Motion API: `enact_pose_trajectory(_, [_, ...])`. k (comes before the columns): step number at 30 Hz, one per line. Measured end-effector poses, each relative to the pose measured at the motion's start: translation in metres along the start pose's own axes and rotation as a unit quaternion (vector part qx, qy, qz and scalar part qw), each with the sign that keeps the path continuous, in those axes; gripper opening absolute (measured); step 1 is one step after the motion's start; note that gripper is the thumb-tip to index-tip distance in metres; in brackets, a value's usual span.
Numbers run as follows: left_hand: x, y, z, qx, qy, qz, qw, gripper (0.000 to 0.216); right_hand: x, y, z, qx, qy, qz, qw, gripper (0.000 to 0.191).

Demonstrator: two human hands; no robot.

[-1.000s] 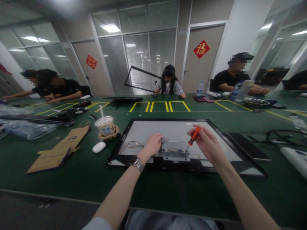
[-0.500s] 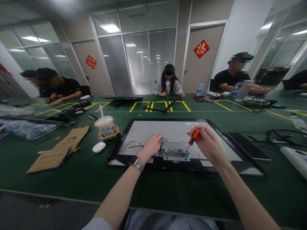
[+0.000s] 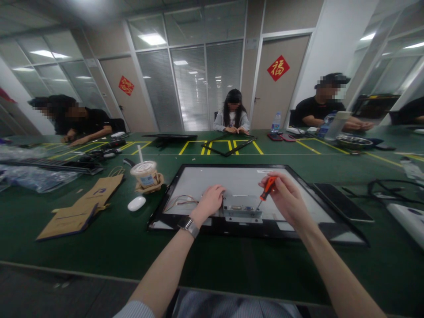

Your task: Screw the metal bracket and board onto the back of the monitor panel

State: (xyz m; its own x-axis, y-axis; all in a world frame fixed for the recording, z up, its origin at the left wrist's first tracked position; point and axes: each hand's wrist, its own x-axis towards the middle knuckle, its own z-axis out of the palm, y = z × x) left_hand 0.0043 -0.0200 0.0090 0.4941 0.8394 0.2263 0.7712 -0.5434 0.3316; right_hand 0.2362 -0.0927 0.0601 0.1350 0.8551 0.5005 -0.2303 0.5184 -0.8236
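A monitor panel (image 3: pixel 238 181) lies face down on the green table (image 3: pixel 99 238), its grey metal back up inside a black frame. A small metal bracket with connectors (image 3: pixel 241 211) sits near its front edge. My left hand (image 3: pixel 209 201) rests curled on the panel at the bracket's left end, with thin wires (image 3: pixel 180 201) just left of it. My right hand (image 3: pixel 285 198) grips an orange-handled screwdriver (image 3: pixel 266 189), whose tip points down at the bracket's right end.
A lidded drink cup with a straw (image 3: pixel 146 173), a white mouse (image 3: pixel 136 203) and a brown paper bag (image 3: pixel 82 205) lie to the left. A dark flat panel (image 3: pixel 342 202) and cables (image 3: pixel 391 190) lie right. Three people sit at the far side; a black bezel frame (image 3: pixel 230 145) lies before the middle one.
The person opposite lowered the black bezel frame from the air flat onto the table. My hands and the screwdriver have barely shifted.
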Motion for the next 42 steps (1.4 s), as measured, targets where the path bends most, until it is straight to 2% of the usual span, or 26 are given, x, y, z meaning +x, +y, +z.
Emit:
enact_pose_trajectory(27, [-0.001,0.001,-0.001,0.004,0.003,0.010,1.000,0.036,-0.003,0.000,0.000,0.005,-0.015,0.023,1.000,0.020])
enact_pose_trajectory(32, [0.000,0.000,0.000,0.009,0.003,0.006,1.000,0.036,-0.001,-0.003,0.003,0.017,-0.029,-0.006,0.999,0.017])
enact_pose_trajectory(38, [0.000,0.002,-0.001,0.013,-0.002,0.002,1.000,0.037,0.000,0.005,-0.006,-0.052,-0.013,-0.010,0.999,0.019])
enact_pose_trajectory(42, [0.000,0.003,-0.002,0.014,-0.003,0.001,1.000,0.037,-0.001,0.012,-0.011,-0.101,0.030,-0.027,0.994,0.019])
